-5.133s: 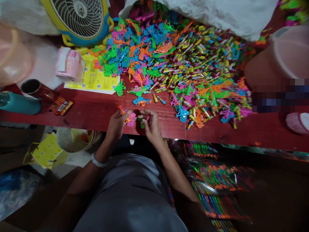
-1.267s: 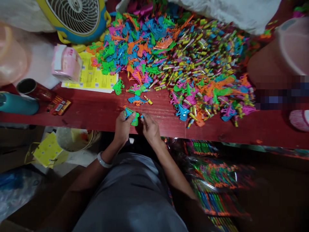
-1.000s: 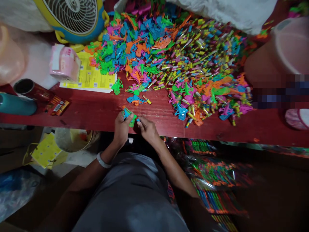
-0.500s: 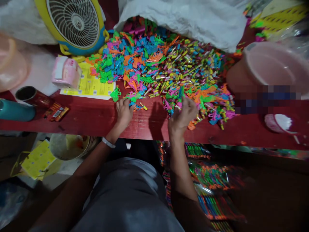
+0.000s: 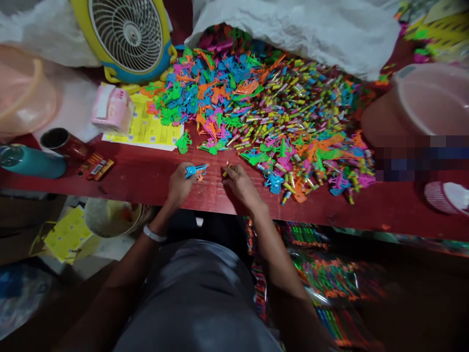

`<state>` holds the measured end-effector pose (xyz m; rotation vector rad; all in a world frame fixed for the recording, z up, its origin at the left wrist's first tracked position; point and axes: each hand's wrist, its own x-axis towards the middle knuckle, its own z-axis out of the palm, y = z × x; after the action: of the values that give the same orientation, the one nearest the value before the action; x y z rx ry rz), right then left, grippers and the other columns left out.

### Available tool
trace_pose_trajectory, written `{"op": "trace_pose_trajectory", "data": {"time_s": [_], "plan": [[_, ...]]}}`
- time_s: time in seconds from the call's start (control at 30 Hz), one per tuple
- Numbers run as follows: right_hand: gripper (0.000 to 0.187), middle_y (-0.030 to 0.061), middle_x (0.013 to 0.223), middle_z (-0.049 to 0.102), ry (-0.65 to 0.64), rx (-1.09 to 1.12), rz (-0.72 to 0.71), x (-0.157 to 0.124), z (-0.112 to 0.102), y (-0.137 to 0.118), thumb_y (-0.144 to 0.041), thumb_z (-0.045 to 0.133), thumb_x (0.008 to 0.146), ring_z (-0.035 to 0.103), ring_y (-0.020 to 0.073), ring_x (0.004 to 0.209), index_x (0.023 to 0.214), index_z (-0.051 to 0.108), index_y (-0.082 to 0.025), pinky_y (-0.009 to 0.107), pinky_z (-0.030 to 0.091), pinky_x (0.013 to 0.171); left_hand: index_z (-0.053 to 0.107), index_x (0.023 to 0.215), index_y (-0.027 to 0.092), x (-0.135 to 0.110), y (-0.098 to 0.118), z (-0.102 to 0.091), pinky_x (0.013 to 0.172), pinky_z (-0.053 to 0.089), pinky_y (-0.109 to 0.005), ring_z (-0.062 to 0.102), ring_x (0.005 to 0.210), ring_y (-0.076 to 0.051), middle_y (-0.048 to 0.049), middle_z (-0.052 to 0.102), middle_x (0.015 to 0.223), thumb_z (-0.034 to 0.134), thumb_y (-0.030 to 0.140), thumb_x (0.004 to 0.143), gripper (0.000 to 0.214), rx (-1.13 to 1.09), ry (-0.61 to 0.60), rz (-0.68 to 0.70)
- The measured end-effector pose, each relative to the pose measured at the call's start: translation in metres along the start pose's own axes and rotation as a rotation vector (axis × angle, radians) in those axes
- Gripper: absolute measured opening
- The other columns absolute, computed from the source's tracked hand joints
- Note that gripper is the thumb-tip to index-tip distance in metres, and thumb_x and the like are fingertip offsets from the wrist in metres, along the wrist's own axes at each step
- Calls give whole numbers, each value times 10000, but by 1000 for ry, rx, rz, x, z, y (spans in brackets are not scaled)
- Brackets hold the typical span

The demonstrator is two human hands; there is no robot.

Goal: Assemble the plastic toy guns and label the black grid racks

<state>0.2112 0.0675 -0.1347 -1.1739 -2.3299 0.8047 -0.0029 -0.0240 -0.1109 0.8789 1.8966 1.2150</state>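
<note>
My left hand (image 5: 179, 187) is closed on a blue plastic toy piece (image 5: 191, 171). An orange piece (image 5: 201, 174) shows just beside it; whether I hold that too I cannot tell. To the right, my right hand (image 5: 242, 187) pinches a small yellow-ended tube (image 5: 225, 172) between thumb and fingers, above the red table (image 5: 216, 195). Past my hands lies a heap of bright plastic toy pieces (image 5: 216, 93), running into a heap of small shiny tubes (image 5: 300, 98). A green piece (image 5: 183, 142) lies apart, beyond my left hand.
A yellow-blue fan (image 5: 132, 39) stands behind yellow printed cards (image 5: 146, 134) and a pink tissue pack (image 5: 113, 108). On the left are a teal bottle (image 5: 34, 162) and a dark red can (image 5: 62, 142). A pink basin (image 5: 432, 98) stands right; below the table's edge are bagged toys (image 5: 330, 278).
My right hand has left the heap and come left and nearer, now with a small tube. My left hand has lifted the blue piece. The view has shifted slightly.
</note>
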Motion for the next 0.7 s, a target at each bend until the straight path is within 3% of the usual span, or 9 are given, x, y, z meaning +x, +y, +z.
{"op": "trace_pose_trajectory", "data": {"time_s": [0.07, 0.13, 0.2, 0.3, 0.4, 0.5, 0.6, 0.7], "plan": [[224, 101, 1029, 660, 2, -7, -1, -5, -4, -5, -214, 573, 917, 624, 234, 966, 1075, 731, -194, 369, 523, 895, 670, 894, 197, -3, 1, -1, 698, 477, -273, 610, 735, -154, -7, 673, 812, 761, 266, 764, 173, -252, -76, -77], [138, 104, 1004, 648, 90, 54, 23, -11, -4, -15, -301, 591, 934, 610, 245, 987, 943, 687, -201, 393, 512, 906, 685, 886, 180, -7, 3, 3, 657, 469, -250, 588, 715, -131, -8, 662, 810, 774, 311, 747, 211, -478, -162, -163], [212, 72, 929, 643, 193, 253, 97, -17, 2, -29, -419, 558, 976, 612, 217, 895, 925, 612, -220, 377, 520, 839, 708, 935, 177, -13, 7, 8, 655, 477, -243, 583, 722, -120, -10, 666, 838, 804, 332, 721, 281, -633, -215, -246], [329, -34, 719, 566, 154, 697, 255, -26, 18, -53, -572, 499, 999, 520, 141, 605, 1025, 545, -247, 285, 468, 617, 731, 1019, 188, -24, 10, 19, 703, 502, -261, 611, 781, -133, -28, 701, 928, 823, 352, 728, 346, -696, -256, -289], [423, -80, 654, 470, 67, 917, 315, -31, 30, -71, -656, 607, 912, 418, 110, 521, 1033, 554, -255, 252, 378, 525, 765, 1020, 203, -34, 11, 28, 864, 513, -305, 647, 954, -185, -51, 736, 1022, 792, 380, 787, 294, -547, -216, -169], [362, -45, 748, 542, 139, 824, 293, -29, 29, -79, -596, 636, 902, 486, 125, 616, 977, 574, -248, 268, 424, 599, 787, 980, 205, -41, 12, 31, 1036, 457, -334, 633, 1124, -225, -70, 750, 1069, 701, 477, 884, 301, -417, -183, -53], [270, 1, 882, 631, 181, 622, 211, -26, 22, -82, -506, 605, 924, 568, 165, 773, 982, 589, -243, 307, 474, 741, 781, 1000, 189, -46, 14, 29, 1033, 468, -352, 664, 1086, -227, -82, 760, 1040, 576, 604, 943, 467, -518, -301, -100], [275, 21, 963, 654, 139, 575, 145, -29, 18, -81, -483, 581, 939, 599, 187, 856, 1082, 592, -248, 324, 492, 802, 775, 962, 169, -47, 15, 26, 946, 492, -319, 676, 960, -196, -60, 756, 950, 734, 572, 834, 425, -597, -297, -144]]}}
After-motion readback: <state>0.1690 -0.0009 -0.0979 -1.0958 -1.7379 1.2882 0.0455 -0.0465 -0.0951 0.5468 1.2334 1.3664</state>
